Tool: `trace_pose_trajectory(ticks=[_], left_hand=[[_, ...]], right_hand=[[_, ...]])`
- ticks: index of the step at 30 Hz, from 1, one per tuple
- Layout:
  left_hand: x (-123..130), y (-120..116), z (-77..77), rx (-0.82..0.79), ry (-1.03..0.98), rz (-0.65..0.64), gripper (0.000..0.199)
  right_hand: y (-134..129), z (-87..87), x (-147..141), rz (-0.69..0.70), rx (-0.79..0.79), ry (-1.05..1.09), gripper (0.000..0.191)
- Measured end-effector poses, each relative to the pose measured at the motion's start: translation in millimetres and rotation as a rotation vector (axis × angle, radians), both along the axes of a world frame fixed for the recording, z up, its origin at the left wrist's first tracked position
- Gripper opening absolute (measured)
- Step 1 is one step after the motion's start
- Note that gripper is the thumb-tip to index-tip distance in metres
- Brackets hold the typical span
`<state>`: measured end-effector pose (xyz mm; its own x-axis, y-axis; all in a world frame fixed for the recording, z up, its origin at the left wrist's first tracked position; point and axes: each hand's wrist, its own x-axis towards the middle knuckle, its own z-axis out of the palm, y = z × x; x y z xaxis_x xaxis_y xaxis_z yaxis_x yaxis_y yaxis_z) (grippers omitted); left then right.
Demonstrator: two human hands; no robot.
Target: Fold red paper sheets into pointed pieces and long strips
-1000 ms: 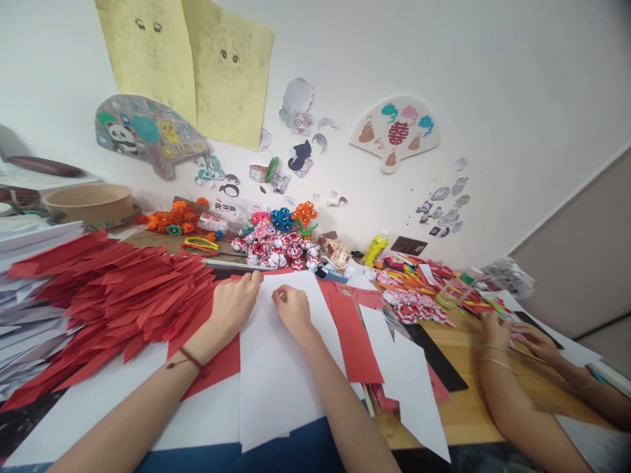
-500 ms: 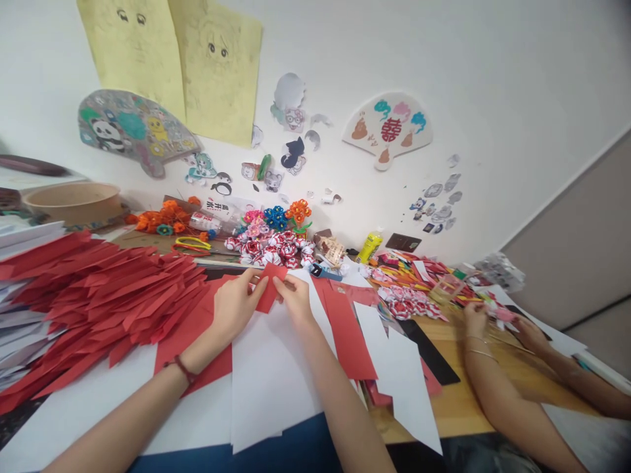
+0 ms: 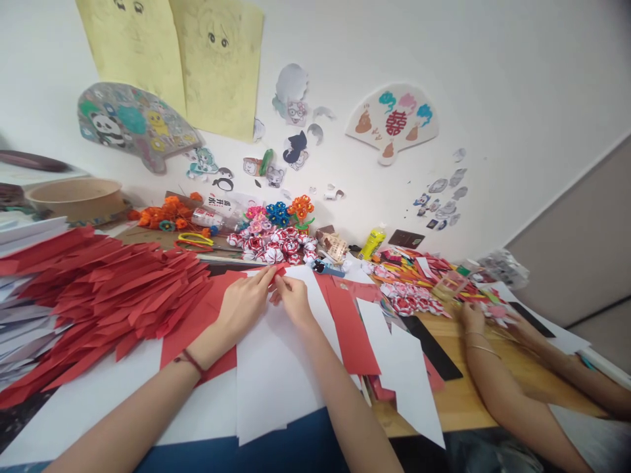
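Note:
Between my fingertips is a small piece of red paper (image 3: 280, 269), mostly covered by the fingers. My left hand (image 3: 249, 297) grips it from the left, its fingers stretched together over the top. From the right, my right hand (image 3: 294, 299) pinches the same piece with thumb and bent fingers. Both hands are above white paper sheets (image 3: 276, 368) on the table. A larger red sheet (image 3: 217, 309) lies partly under my left hand and forearm. To the left spreads a big heap of folded red paper strips (image 3: 118, 282).
Red-and-white paper flowers (image 3: 276, 246) and a yellow bottle (image 3: 372, 243) stand along the wall. A beige bowl (image 3: 73, 200) is at the back left. A red strip (image 3: 352, 328) lies right of my hands. At far right, a co-worker's hands (image 3: 473, 320) handle pink pieces.
The red paper was held up flat and now shows only a small part between my fingers. My left fingers have stretched over it. The view has shifted slightly.

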<state>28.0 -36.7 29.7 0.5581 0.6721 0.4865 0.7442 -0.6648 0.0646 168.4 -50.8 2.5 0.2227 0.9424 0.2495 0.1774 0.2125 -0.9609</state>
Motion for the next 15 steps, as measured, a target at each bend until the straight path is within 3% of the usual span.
trace_pose_trajectory(ticks=[8, 15], left_hand=[[5.2, 0.0, -2.7, 0.006, -0.166, -0.149, 0.039], [4.4, 5.4, -2.4, -0.358, -0.522, -0.116, 0.032]], right_hand=[[4.8, -3.4, 5.5, -0.038, 0.033, 0.148, 0.05], [1.8, 0.7, 9.1, -0.077, 0.093, 0.081, 0.041]])
